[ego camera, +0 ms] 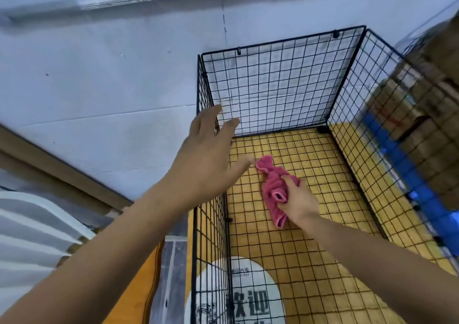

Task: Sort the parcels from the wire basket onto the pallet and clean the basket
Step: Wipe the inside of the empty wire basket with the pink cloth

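Observation:
A black wire basket [280, 50] stands open-topped against a pale wall, with no parcels inside. Its mesh floor lies over a yellow mat [323, 224]. Inside the basket, my right hand [298, 199] is shut on a crumpled pink cloth [272, 187] that rests on the mesh floor. My left hand [208, 154] hovers with fingers spread over the basket's left wall, near its top edge, holding nothing. Brown cardboard parcels [427, 125] are stacked on a blue pallet [422, 192] just right of the basket, seen through the mesh.
A pale wall [111, 87] rises behind and to the left of the basket. The yellow mat bears a white oval with printed characters [238, 294] at the near end. A wooden strip [62, 169] and striped white surface [29, 224] lie at left.

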